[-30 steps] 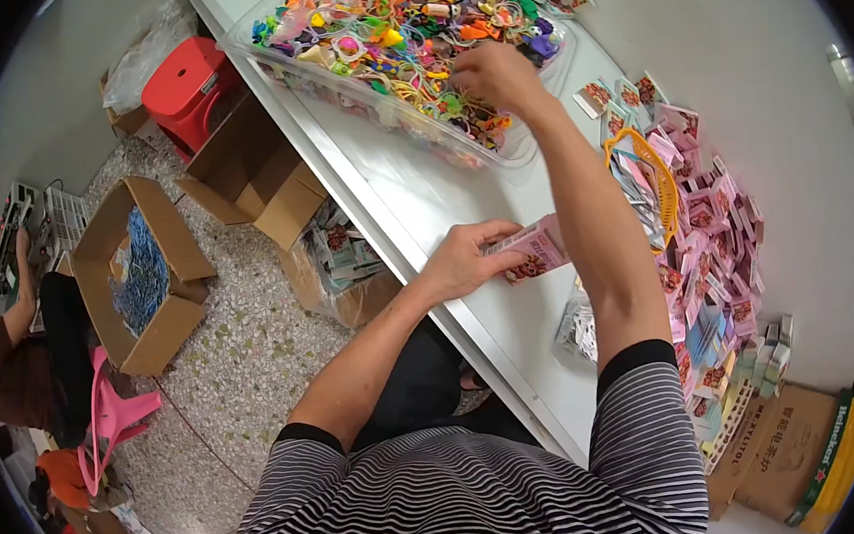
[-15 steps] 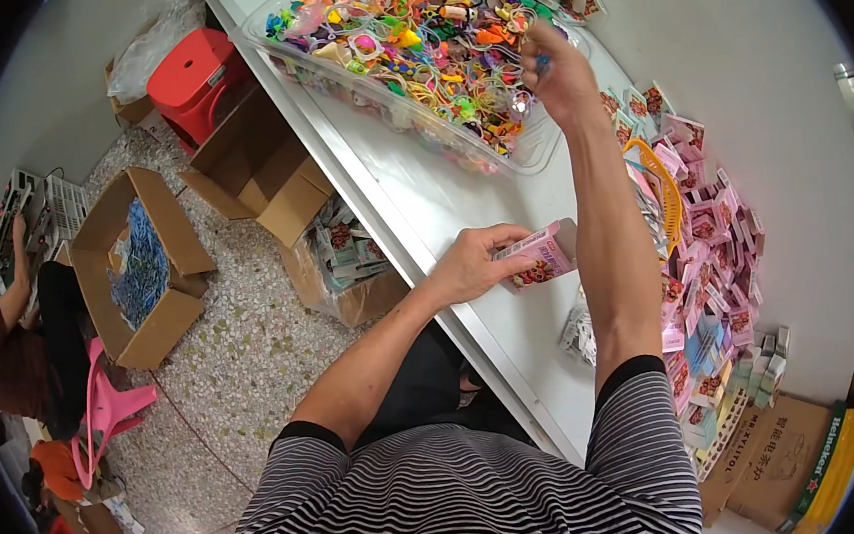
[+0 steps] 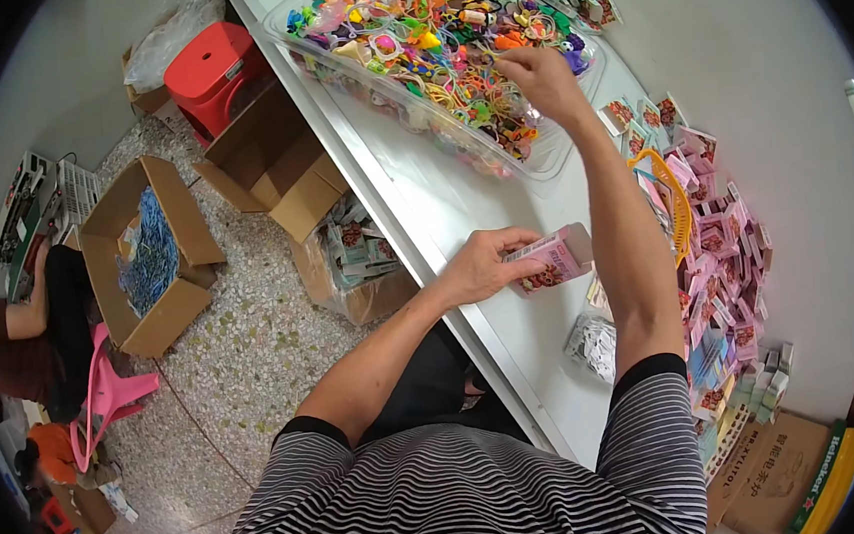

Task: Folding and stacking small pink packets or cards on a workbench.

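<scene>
A small pink cardboard box is in my left hand, fingers and thumb closed round its sides. Its end flap stands up on the right, next to my right forearm. Farther off, my right hand hangs over the right part of a clear plastic bin. Fingers and thumb are drawn together there; whatever is between them is too small to make out. Heaped in the bin are colourful little trinkets on cords and loops.
Right of my forearm lie an orange basket and a pile of pink boxes. A clear tub of white pieces sits nearer. Cartons and a red stool stand left of the table; another person sits beyond.
My right hand has shifted left over the trinkets, its fingers turning down toward them; a small blue thing seen at its fingers earlier no longer shows. The left hand still holds the pink box.
</scene>
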Action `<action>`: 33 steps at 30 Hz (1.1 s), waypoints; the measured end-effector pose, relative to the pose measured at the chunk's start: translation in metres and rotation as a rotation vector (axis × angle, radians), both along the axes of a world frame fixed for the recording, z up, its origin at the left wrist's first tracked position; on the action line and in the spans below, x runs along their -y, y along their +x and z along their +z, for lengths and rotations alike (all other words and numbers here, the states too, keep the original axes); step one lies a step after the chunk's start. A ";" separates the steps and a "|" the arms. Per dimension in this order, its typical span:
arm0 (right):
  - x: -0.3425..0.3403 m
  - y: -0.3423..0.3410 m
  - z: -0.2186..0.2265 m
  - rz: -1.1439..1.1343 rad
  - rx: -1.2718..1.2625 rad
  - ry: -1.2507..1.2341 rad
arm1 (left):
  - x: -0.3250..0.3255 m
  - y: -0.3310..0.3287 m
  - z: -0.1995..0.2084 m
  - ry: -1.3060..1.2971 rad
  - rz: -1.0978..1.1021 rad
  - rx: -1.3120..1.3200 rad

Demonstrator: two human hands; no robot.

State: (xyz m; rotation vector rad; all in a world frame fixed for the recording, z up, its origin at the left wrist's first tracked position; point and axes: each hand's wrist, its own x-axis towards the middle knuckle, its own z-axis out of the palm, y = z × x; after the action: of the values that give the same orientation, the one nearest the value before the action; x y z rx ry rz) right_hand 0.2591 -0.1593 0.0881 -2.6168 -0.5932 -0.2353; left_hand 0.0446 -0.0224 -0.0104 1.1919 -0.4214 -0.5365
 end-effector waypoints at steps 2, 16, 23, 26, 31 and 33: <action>0.006 -0.025 0.029 -0.090 -0.293 0.423 | -0.001 0.000 -0.002 -0.051 -0.005 -0.090; 0.078 -0.192 0.104 0.054 -0.562 -0.235 | 0.001 0.005 -0.003 -0.096 0.032 -0.102; 0.067 -0.214 0.074 -0.024 -0.529 -0.206 | 0.004 0.002 -0.001 -0.112 0.039 -0.098; 0.067 -0.216 0.082 -0.113 -0.519 -0.089 | 0.003 0.002 0.000 -0.133 0.044 -0.142; 0.076 -0.216 0.071 0.043 -0.421 -0.003 | 0.003 0.003 0.000 -0.132 0.032 -0.125; 0.068 -0.217 0.069 0.039 -0.331 -0.068 | 0.002 0.004 0.000 -0.120 0.037 -0.117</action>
State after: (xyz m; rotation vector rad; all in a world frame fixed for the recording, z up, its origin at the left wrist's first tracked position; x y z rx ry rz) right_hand 0.0420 -0.2273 0.1570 -2.6249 -0.5415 0.2302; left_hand 0.0484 -0.0239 -0.0108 1.0451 -0.3267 -0.5391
